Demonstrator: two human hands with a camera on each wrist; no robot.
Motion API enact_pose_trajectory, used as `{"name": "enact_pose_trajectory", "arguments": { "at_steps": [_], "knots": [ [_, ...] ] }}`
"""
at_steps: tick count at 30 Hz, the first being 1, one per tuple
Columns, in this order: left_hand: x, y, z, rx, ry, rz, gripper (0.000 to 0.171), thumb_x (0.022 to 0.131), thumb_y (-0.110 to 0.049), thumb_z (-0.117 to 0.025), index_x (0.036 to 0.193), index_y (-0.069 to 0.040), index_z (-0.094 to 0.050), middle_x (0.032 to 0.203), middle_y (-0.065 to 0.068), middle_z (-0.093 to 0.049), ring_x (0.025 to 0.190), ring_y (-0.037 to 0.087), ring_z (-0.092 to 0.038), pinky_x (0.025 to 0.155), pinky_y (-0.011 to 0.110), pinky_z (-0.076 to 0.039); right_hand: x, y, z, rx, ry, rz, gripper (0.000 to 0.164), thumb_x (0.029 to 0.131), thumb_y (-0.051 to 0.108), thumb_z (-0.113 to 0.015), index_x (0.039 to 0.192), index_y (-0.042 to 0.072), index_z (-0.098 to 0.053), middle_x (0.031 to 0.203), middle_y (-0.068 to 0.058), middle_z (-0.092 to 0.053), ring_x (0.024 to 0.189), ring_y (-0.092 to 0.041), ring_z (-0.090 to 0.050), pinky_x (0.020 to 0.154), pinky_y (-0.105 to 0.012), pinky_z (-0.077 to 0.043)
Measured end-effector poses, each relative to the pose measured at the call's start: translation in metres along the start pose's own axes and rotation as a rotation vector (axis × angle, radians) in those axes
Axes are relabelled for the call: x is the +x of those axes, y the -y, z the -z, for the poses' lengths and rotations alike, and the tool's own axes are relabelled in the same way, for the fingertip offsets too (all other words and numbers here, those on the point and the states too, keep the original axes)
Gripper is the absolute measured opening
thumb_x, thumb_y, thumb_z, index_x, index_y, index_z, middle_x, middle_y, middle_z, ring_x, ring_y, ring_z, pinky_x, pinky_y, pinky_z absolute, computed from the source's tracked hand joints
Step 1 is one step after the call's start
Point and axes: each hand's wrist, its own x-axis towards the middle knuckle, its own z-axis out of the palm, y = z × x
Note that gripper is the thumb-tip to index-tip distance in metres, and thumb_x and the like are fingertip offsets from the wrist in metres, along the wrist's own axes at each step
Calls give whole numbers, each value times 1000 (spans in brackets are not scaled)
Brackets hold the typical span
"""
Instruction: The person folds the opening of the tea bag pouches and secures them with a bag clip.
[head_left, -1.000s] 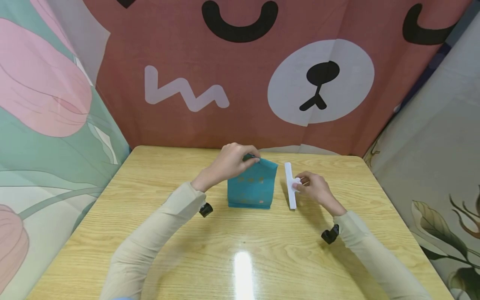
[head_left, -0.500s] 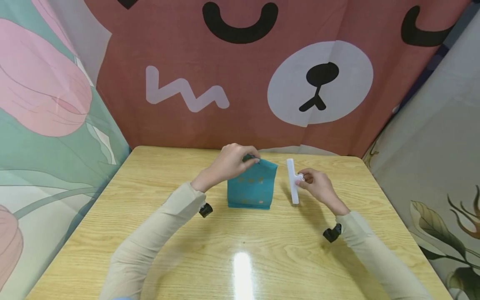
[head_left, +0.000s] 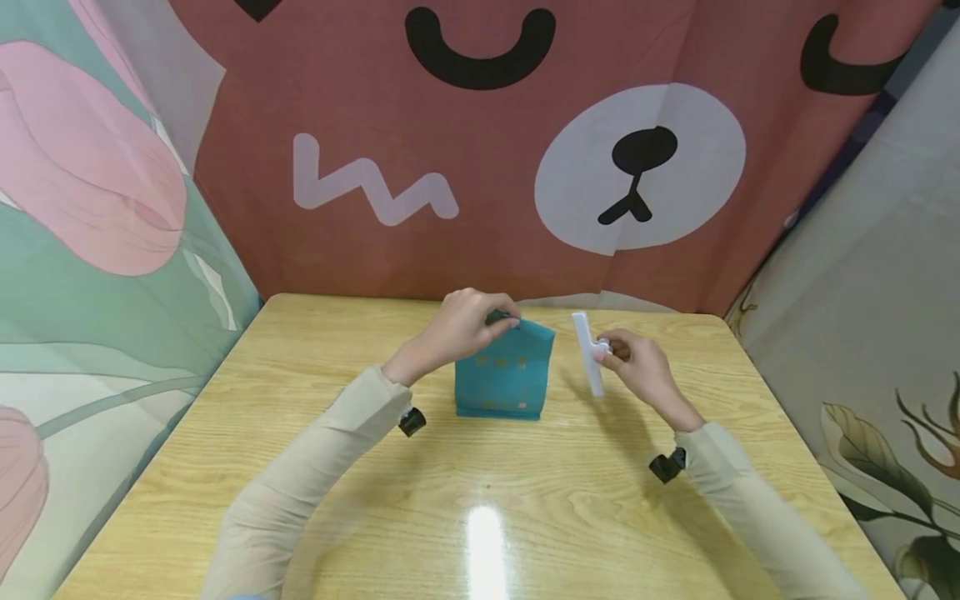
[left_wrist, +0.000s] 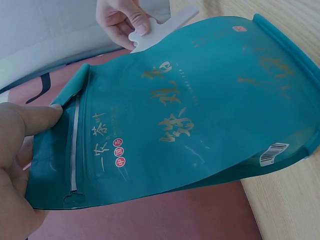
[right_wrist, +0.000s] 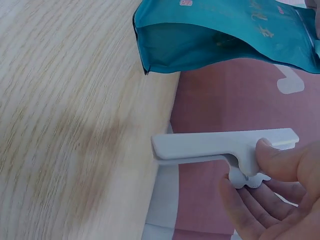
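Note:
A teal tea pouch (head_left: pixel 501 377) with gold characters stands upright on the table, its top edge folded over at one corner in the left wrist view. My left hand (head_left: pixel 463 323) pinches that top edge between thumb and fingers. To the right of the pouch, my right hand (head_left: pixel 643 371) holds a white bag clip (head_left: pixel 588 355). Thumb and fingers grip the clip's scalloped handles, and its long bar (right_wrist: pixel 200 145) points away from the palm. A gap separates the clip from the pouch in the head view. The far side of the pouch is hidden there.
Beneath both hands lies a light wood-grain table (head_left: pixel 420 517), with a bright light reflection near its front. A reddish cloth with a bear face (head_left: pixel 480 167) hangs behind the far edge. Patterned cloths stand at left and right. Small black cameras (head_left: pixel 412 422) sit at both wrists.
My right hand has shifted slightly right and toward the far side with the clip, which now sits higher in the view and leans more. My left hand and the pouch have stayed put.

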Motion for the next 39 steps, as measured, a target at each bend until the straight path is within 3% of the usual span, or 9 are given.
{"name": "enact_pose_trajectory", "arguments": {
  "at_steps": [16,39],
  "knots": [
    [0,0,-1,-2,3,-4,10,94,-13,-71,102,-10,-76,95,0,-74,66,5,-62,64,23,-49,2,10,-3,12,-113,75,37,92,8,-71,125,-6,-63,101,-22,-68,87,-33,-69,74,-46,-57],
    [0,0,-1,5,-6,-12,10,93,-13,-71,102,-9,-76,95,1,-74,67,6,-64,65,23,-50,-5,21,-1,-48,-229,184,26,86,4,-76,110,-5,-69,95,-17,-67,80,-30,-68,69,-46,-56]
  ]
}}
